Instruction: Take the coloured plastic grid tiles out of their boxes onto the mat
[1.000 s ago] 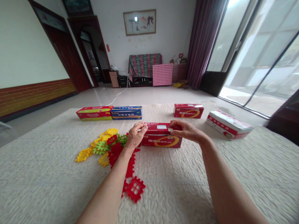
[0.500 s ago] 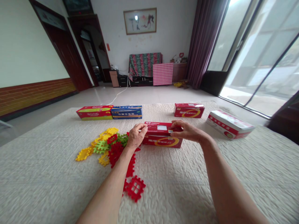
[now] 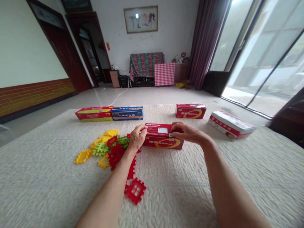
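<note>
A red cardboard box (image 3: pixel 163 142) with a yellow ring on its front and a white label on top sits on the quilted cover in front of me. At its left end is my left hand (image 3: pixel 138 137), fingers curled and pressed on the top edge. My right hand (image 3: pixel 187 133) grips the top at the right end, thumb toward the near edge. The box's lid looks closed. Beside my left forearm lies a loose pile of plastic interlocking pieces: red (image 3: pixel 136 190), yellow (image 3: pixel 83 156) and green (image 3: pixel 101 148). My left arm hides part of the pile.
Farther back stand a red-and-green box (image 3: pixel 95 114) touching a blue box (image 3: pixel 127 114), and another red box (image 3: pixel 190 112). A white-and-red box (image 3: pixel 231 125) is at the right. The cream quilted cover (image 3: pixel 171 190) lies beneath everything, its far edge bordering the tiled floor.
The whole view has shifted slightly, so everything appears a little more to the left. Both hands stay on the red box, which shows no clear movement of its own.
</note>
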Demonstrator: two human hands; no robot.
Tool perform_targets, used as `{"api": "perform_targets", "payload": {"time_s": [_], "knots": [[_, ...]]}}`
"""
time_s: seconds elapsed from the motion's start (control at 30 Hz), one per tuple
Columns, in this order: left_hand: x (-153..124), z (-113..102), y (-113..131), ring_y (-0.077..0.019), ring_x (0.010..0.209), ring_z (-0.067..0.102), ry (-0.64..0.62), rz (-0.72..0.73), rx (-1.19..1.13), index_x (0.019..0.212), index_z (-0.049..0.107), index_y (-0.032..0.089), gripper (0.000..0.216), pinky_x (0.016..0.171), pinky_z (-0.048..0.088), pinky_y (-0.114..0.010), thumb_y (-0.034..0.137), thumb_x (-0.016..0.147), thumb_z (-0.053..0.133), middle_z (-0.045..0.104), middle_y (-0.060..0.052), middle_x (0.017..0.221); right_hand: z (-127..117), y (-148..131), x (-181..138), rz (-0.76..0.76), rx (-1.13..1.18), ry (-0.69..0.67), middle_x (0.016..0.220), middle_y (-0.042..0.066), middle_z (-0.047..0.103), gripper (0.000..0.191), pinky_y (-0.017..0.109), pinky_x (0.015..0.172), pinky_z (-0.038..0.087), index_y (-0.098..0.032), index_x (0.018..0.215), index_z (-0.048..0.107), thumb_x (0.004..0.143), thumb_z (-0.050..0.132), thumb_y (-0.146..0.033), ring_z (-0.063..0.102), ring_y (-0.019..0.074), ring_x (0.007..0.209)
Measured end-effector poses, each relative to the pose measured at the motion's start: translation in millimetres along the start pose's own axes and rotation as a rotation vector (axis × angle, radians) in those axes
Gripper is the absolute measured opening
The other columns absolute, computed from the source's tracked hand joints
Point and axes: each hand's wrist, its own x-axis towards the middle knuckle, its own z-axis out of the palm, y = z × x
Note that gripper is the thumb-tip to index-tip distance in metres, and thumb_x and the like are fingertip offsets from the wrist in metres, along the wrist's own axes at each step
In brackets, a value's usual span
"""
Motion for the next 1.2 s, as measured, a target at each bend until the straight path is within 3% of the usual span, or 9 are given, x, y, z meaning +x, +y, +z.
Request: {"api": "perform_targets", "payload": {"time_s": [0.2, 0.3, 0.43, 0.53, 0.63, 0.8, 0.97, 1.07, 1.2], "knots": [[0, -1, 5, -0.0192, 0.087, 0.065, -0.013, -0.063, 0.026, 0.083, 0.069, 0.021, 0.02, 0.086, 0.049, -0.031, 0.02, 0.075, 0.051, 0.072, -0.002, 0.092, 1, -19, -1, 0.1, -0.166, -0.054, 0.117, 0.009, 0.056, 0.029, 0.041, 0.092, 0.047, -0.024, 0.091, 0.067, 0.071, 0.069, -0.046, 0.055, 0.0262, 0.106], [1, -2, 8, -0.0189, 0.086, 0.065, -0.008, -0.077, 0.02, 0.082, 0.069, 0.02, 0.02, 0.086, 0.049, -0.031, 0.019, 0.074, 0.051, 0.072, -0.002, 0.089, 6, -33, 2, 0.096, -0.293, -0.055, 0.113, 0.009, 0.057, 0.043, 0.041, 0.089, 0.047, -0.024, 0.097, 0.062, 0.06, 0.077, -0.038, 0.054, 0.0286, 0.106], [2, -3, 8, -0.019, 0.082, 0.066, -0.002, -0.087, -0.003, 0.083, 0.07, 0.021, 0.02, 0.079, 0.05, -0.03, 0.021, 0.075, 0.051, 0.073, -0.003, 0.086, 7, -40, 17, 0.081, -0.371, -0.126, 0.109, 0.009, 0.059, 0.052, 0.037, 0.084, 0.048, -0.024, 0.109, 0.057, 0.06, 0.075, -0.03, 0.055, 0.0275, 0.103], [3, -5, 3, -0.0189, 0.078, 0.066, 0.082, -0.135, 0.003, 0.086, 0.071, 0.021, 0.021, 0.076, 0.05, -0.029, 0.025, 0.078, 0.052, 0.073, -0.003, 0.083, -3, -29, 38, 0.043, -0.424, -0.163, 0.109, 0.01, 0.061, 0.053, 0.037, 0.083, 0.047, -0.023, 0.112, 0.056, 0.062, 0.074, -0.029, 0.057, 0.0273, 0.101], [6, -8, -4, -0.0177, 0.07, 0.066, 0.163, -0.181, -0.002, 0.09, 0.07, 0.02, 0.024, 0.071, 0.049, -0.028, 0.027, 0.079, 0.05, 0.071, -0.001, 0.072, -12, -7, 71, 0.066, -0.555, -0.028, 0.122, 0.014, 0.057, 0.052, 0.042, 0.083, 0.046, -0.022, 0.115, 0.055, 0.066, 0.071, -0.029, 0.051, 0.0329, 0.111], [8, -13, -10, -0.0157, 0.058, 0.062, 0.171, -0.216, 0.001, 0.098, 0.07, 0.02, 0.03, 0.062, 0.047, -0.026, 0.027, 0.08, 0.048, 0.065, 0.001, 0.06, -10, 34, 130, 0.045, -0.612, 0.085, 0.126, 0.015, 0.054, 0.052, 0.047, 0.087, 0.044, -0.021, 0.118, 0.053, 0.067, 0.064, -0.021, 0.046, 0.0341, 0.117], [10, -20, -11, -0.0167, 0.064, 0.063, 0.16, -0.189, 0.082, 0.099, 0.07, 0.019, 0.03, 0.065, 0.048, -0.026, 0.025, 0.082, 0.046, 0.068, -0.001, 0.064, 1, 51, 156, 0.186, -0.677, 0.061, 0.133, 0.014, 0.052, 0.051, 0.062, 0.093, 0.038, -0.024, 0.123, 0.05, 0.073, 0.057, -0.02, 0.042, 0.0352, 0.123], [11, -23, -10, -0.017, 0.067, 0.064, 0.066, -0.127, 0.162, 0.1, 0.071, 0.019, 0.031, 0.07, 0.049, -0.029, 0.024, 0.083, 0.046, 0.07, -0.004, 0.074, 9, 45, 155, 0.162, -0.716, 0.144, 0.137, 0.014, 0.051, 0.055, 0.064, 0.096, 0.034, -0.022, 0.126, 0.049, 0.072, 0.055, -0.015, 0.042, 0.0361, 0.124], [2, -17, -2, -0.0217, 0.095, 0.063, -0.237, 0.109, 0.314, 0.105, 0.07, 0.02, 0.03, 0.091, 0.048, -0.035, 0.023, 0.079, 0.056, 0.069, -0.008, 0.104, 32, 21, 134, -0.043, -0.584, 0.352, 0.136, 0.017, 0.052, 0.053, 0.052, 0.1, 0.038, -0.017, 0.13, 0.048, 0.077, 0.049, -0.015, 0.046, 0.0328, 0.124]]}}
